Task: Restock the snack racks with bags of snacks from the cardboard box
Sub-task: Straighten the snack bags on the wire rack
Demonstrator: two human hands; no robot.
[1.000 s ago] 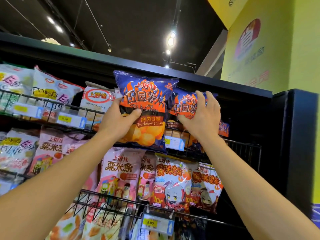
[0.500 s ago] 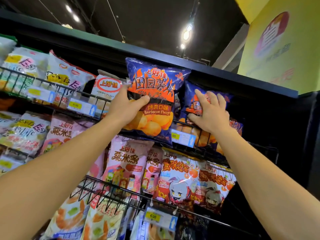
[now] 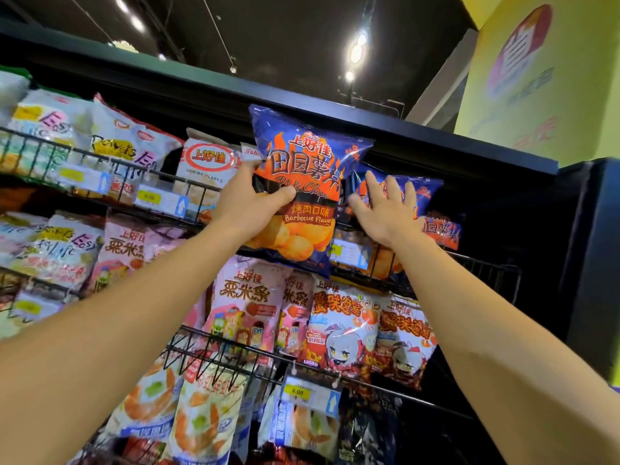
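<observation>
Step in hand: seating one bag on the top snack rack [image 3: 201, 193]. My left hand [image 3: 250, 204] grips the barbecue chip bag [image 3: 307, 182] at its 9 o'clock edge, thumb across the front, fingers curled behind. The bag stands upright in front of the rack's wire rail, its lower edge hanging below the rail, so I judge it not yet seated. My right hand [image 3: 385, 213], at 3 o'clock of the bag, presses flat with straight, spread fingers on the shelved blue bags [image 3: 426, 196], pushing them back.

Next move, as I judge it: lift the bag over the rail and lower it into the gap.

Bag condition: blue and orange, puffed, glossy, undamaged.
</observation>
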